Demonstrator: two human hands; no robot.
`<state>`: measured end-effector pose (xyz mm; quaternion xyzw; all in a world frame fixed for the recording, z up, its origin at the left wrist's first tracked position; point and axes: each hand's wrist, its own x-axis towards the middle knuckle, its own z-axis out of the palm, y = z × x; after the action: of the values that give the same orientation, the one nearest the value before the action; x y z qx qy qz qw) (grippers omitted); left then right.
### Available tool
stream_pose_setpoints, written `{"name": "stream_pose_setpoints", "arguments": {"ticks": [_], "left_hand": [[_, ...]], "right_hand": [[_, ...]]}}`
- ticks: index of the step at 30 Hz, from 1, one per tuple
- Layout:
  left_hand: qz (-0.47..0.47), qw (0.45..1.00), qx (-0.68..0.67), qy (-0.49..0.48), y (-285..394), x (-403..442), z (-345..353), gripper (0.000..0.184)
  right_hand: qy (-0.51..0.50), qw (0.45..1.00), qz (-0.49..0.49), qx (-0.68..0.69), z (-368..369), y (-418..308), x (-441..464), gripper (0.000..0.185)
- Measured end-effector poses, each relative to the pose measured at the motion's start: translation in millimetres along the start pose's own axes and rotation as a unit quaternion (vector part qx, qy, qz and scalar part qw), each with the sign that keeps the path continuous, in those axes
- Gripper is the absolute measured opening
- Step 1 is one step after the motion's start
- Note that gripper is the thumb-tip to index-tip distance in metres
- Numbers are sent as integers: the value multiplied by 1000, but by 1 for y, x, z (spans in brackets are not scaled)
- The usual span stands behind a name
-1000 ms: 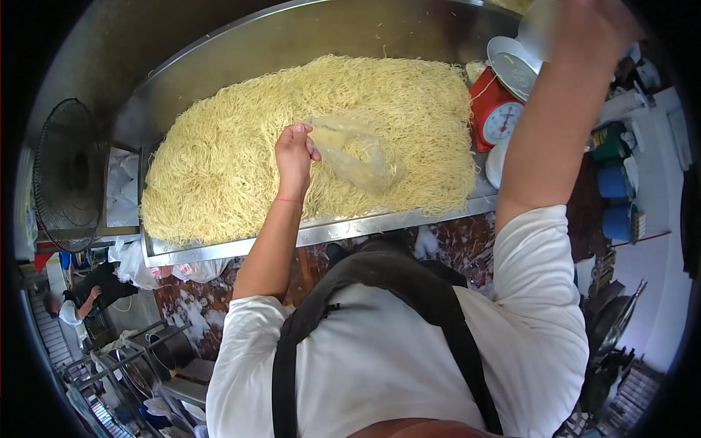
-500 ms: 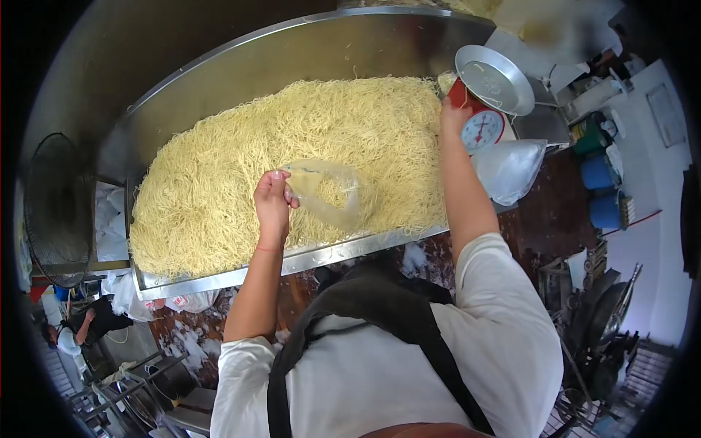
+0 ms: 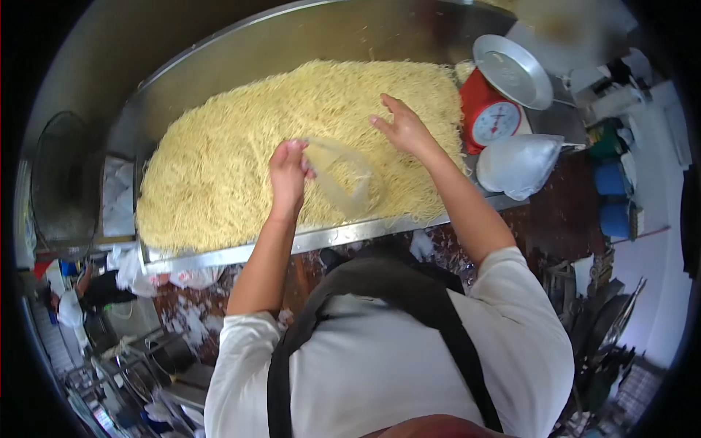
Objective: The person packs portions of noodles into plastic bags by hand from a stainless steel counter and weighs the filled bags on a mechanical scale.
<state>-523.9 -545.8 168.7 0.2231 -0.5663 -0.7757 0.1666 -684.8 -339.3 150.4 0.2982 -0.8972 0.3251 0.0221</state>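
Note:
A wide heap of pale yellow noodles (image 3: 226,160) fills the metal tray (image 3: 343,233) in front of me. My left hand (image 3: 290,169) pinches the edge of a clear plastic bag (image 3: 343,191), which hangs to the right over the noodles. Above the right part of the heap is my right hand (image 3: 403,128), its fingers apart and nothing in them. A red dial scale (image 3: 476,102) with a round metal pan (image 3: 512,71) stands at the tray's right end, just right of that hand.
A filled, whitish plastic bag (image 3: 517,165) sits at the tray's right corner. A round fan guard (image 3: 62,190) is at the far left. Another person (image 3: 102,288) is at the lower left. Blue bins (image 3: 613,197) stand along the right wall.
My right hand has come away from beside the scale and moved left over the noodles, fingers spreading. My left hand still holds the bag. The view has shifted slightly.

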Motion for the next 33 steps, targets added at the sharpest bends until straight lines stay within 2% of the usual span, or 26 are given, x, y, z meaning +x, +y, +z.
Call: {"name": "stream_pose_setpoints", "arguments": {"ticks": [2, 5, 6, 9, 12, 14, 16, 19, 20, 21, 22, 24, 25, 26, 28, 30, 31, 32, 33], "left_hand": [[5, 999, 37, -31, 16, -9, 15, 24], [23, 997, 48, -47, 45, -10, 23, 23], [33, 997, 44, -45, 50, -7, 22, 23], [40, 996, 73, -11, 53, 7, 6, 22], [29, 995, 89, -44, 50, 12, 3, 19], [40, 983, 164, -71, 55, 9, -1, 19], [62, 951, 281, -111, 73, 3, -3, 20], [38, 840, 510, -181, 62, 1, -20, 21], [59, 829, 528, -176, 53, 5, -25, 19], [109, 827, 530, -148, 49, 6, -27, 20], [152, 824, 531, -125, 40, 5, -25, 21], [228, 819, 518, -95, 17, 13, -17, 22], [161, 898, 395, -111, 1, 13, -5, 20], [91, 953, 262, -123, -13, 10, 9, 20], [31, 970, 164, -175, -28, 2, 36, 15], [7, 965, 139, -221, -50, 4, 44, 14], [-5, 960, 127, -248, -60, 8, 48, 14], [15, 944, 228, -237, -64, 13, 48, 16], [32, 938, 255, -232, -70, 16, 45, 17]], "right_hand": [[16, 996, -85, 23, 1, -55, -37, 47], [-225, 960, -29, -167, 24, -29, -36, 29], [-170, 976, 36, -129, -1, -40, -42, 14], [-187, 972, 86, -112, -37, -37, -47, 14], [-222, 959, 72, -158, -38, -27, -39, 15], [-123, 989, 36, -70, -51, -41, -31, 17], [-34, 999, 16, 3, -48, -44, -27, 18], [-74, 992, 70, -69, -7, 4, -20, 19], [-110, 981, 145, 65, -3, 7, -15, 20], [-146, 944, 219, 196, 1, 10, -13, 21], [-181, 881, 297, 320, 6, 9, -21, 23], [-196, 838, 312, 402, 9, 3, -27, 26], [-202, 815, 317, 441, 7, -5, -27, 28], [-184, 819, 295, 457, 0, -20, -25, 29], [-145, 825, 243, 489, -29, -59, -11, 30], [-124, 847, 131, 501, -59, -81, 7, 31], [-77, 857, 36, 508, -73, -89, 21, 33], [-27, 857, -57, 511, -90, -100, 36, 35], [39, 831, -90, 548, -118, -127, 48, 27]]}}
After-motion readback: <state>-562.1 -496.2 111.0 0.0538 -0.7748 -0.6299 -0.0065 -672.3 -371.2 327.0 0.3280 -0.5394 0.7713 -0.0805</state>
